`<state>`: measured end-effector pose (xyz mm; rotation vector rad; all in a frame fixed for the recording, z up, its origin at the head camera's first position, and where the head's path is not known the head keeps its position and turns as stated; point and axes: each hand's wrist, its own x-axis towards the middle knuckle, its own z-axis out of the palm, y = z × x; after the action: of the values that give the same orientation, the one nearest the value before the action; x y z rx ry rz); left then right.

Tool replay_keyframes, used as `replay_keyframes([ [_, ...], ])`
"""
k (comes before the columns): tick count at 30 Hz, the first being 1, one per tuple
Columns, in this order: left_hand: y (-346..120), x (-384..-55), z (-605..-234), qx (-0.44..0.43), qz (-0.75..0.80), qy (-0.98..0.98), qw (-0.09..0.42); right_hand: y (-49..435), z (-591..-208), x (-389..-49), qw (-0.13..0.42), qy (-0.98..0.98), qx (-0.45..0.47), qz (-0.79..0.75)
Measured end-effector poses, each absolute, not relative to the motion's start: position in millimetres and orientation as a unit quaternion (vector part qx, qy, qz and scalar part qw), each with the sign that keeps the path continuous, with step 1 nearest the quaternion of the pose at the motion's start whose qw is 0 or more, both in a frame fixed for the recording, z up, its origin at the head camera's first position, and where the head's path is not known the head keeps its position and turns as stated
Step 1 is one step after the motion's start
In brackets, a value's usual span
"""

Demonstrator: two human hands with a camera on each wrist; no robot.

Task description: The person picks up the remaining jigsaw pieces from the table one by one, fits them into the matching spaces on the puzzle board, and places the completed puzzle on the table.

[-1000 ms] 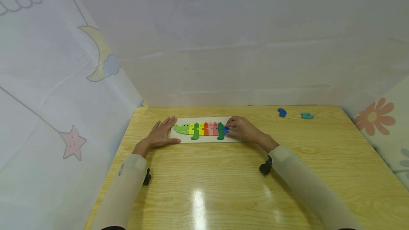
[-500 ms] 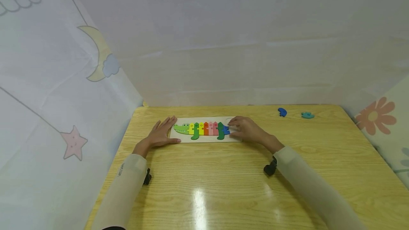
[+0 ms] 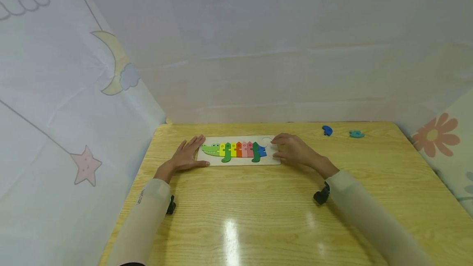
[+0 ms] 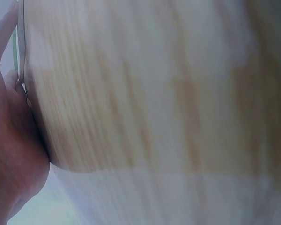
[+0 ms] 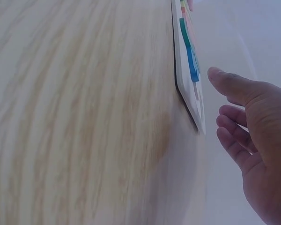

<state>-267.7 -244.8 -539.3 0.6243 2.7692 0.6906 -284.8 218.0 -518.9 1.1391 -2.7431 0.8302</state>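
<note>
Touching board (image 3: 238,161) with left grip (image 3: 186,155) spread, right grip (image 3: 295,150) parted, empty, sleeve lettering (image 3: 140,197) unreadable

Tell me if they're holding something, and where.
Nothing: the left hand just touches the puzzle board by the crocodile head; the right hand is empty.

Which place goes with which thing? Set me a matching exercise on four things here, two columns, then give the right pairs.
1. light green crocodile head piece
2. loose teal puzzle piece
3. left hand
4. right hand

A. lying on the table, right of the loose blue piece in the head view
B. near the board's right end in the head view, gripping no piece
C. on the board, next to a yellow piece
D. touching the board at its left end in the head view

Pairs: 1-C; 2-A; 3-D; 4-B
</note>
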Motion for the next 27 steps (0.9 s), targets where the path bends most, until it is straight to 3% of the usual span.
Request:
replay_keyframes([
  [27, -249.2, -267.2, -550.3, 0.221, 0.245, 0.939, 0.096, 269.3, -509.6, -273.5, 0.062, -0.898, 0.361, 0.245],
])
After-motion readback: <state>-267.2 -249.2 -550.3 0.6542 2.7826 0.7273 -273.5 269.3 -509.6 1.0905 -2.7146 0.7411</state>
